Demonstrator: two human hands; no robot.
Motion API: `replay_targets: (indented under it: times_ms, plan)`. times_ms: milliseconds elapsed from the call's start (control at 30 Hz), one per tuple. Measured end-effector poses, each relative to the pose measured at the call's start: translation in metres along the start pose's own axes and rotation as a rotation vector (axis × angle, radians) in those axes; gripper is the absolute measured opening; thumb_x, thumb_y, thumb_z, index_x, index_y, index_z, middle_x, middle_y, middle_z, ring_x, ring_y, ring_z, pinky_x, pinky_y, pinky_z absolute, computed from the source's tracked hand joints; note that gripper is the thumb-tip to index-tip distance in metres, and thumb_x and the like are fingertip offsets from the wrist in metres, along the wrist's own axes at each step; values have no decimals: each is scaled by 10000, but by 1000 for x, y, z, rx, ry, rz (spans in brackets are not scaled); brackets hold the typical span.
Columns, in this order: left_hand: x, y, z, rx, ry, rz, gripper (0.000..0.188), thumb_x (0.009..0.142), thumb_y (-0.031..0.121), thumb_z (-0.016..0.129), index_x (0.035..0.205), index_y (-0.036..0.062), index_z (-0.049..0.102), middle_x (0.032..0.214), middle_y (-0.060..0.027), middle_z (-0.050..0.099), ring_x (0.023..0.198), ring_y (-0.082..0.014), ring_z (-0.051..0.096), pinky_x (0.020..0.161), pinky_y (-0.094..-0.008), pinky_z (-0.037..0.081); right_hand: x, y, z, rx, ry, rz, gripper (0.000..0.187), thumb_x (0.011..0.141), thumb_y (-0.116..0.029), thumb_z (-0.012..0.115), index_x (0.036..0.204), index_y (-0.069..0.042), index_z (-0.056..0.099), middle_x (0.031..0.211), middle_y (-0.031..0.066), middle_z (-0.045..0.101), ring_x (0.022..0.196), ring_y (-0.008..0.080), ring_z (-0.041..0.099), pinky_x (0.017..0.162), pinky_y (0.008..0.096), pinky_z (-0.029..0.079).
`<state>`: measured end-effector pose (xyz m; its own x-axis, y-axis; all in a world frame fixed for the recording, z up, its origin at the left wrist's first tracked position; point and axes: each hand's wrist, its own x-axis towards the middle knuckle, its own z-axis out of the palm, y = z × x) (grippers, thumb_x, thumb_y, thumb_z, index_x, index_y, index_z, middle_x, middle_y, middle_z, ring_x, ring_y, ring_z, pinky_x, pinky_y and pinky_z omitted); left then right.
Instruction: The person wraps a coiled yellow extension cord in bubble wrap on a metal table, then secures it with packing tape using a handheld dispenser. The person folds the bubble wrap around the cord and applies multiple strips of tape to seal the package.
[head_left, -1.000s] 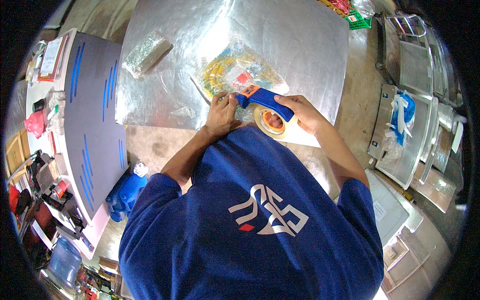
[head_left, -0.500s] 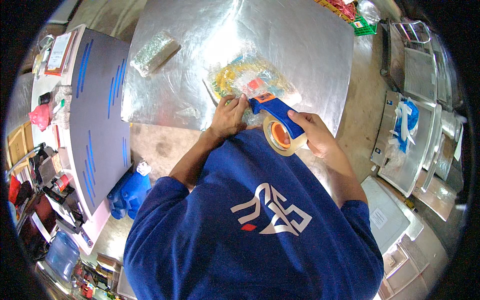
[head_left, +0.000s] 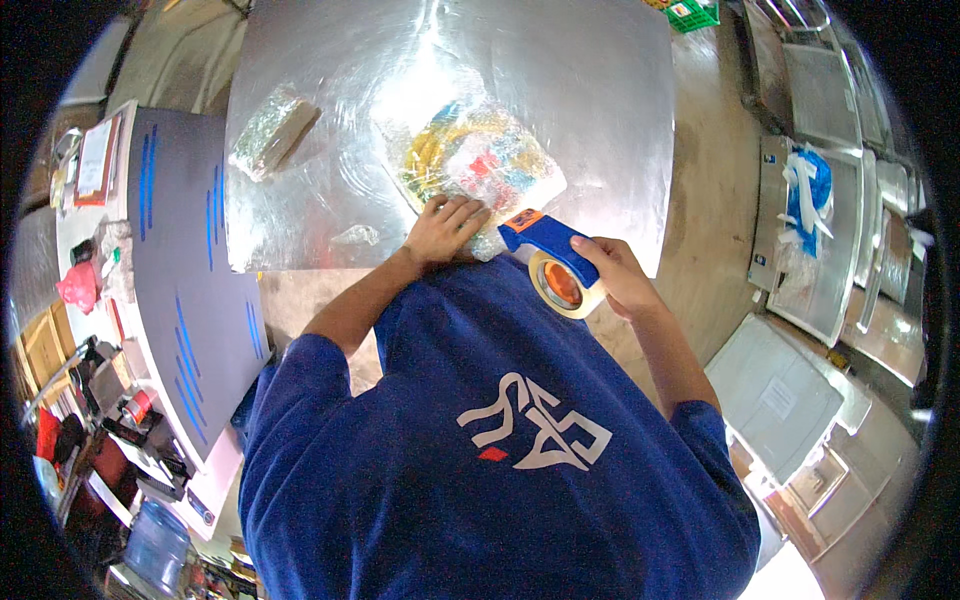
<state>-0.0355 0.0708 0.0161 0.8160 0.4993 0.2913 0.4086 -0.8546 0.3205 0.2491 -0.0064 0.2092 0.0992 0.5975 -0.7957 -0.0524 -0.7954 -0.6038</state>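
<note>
At the near edge of the metal table point(head_left: 590, 70) lies a clear plastic-wrapped package point(head_left: 475, 160) with yellow, red and blue contents. My left hand point(head_left: 445, 228) rests on its near left side, palm down, fingers stretched over the wrapping. Gripped in my right hand point(head_left: 620, 275) is a blue tape dispenser point(head_left: 556, 243), which carries a roll of clear tape point(head_left: 545, 298) with an orange core. Its orange-labelled front end is just right of my left hand, close to the package's near edge.
A second wrapped bundle point(head_left: 270, 135) lies toward the table's left edge, and a crumpled plastic scrap point(head_left: 355, 235) near the front. To the left is a grey panel point(head_left: 180, 260) with blue stripes. On the right are a grey bin point(head_left: 780, 395) and metal cabinets point(head_left: 820, 240).
My left hand has gone from pinched fingers at the dispenser's tip to lying flat on the package. The dispenser has moved slightly down, apart from that hand. The whole view has shifted.
</note>
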Motion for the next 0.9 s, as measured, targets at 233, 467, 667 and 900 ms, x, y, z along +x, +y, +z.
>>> replay_targets:
  times_ms: [233,467,667,900]
  plan:
    - [-14,-5,32,240,57,176,584,898,269,613,1458,136,515,1465,-73,549,1374,-285,508,1115,-475,404,28,72,-20,-109,-40,-45,426,948,-345,742,1010,75,712,835,83,705,716,115,627,655,274,501]
    - [-17,19,42,50,-9,83,494,960,199,542,1451,139,532,1563,-86,486,1457,-306,442,1200,-510,335,23,112,-26,-217,-115,-65,372,972,-361,707,1041,4,696,854,50,696,760,124,629,698,305,516]
    - [-11,25,39,81,1,19,430,941,253,617,1361,160,605,1533,-54,526,1402,-255,505,1149,-486,389,34,131,-11,-374,-209,-44,437,969,-360,689,1143,42,691,941,126,738,842,193,676,778,345,534]
    - [8,42,24,58,88,-71,526,845,254,684,1343,104,607,1501,-79,559,1374,-283,532,1127,-494,403,4,97,-11,-285,-151,-101,522,995,-432,666,1210,43,683,1003,84,715,914,145,642,852,309,510]
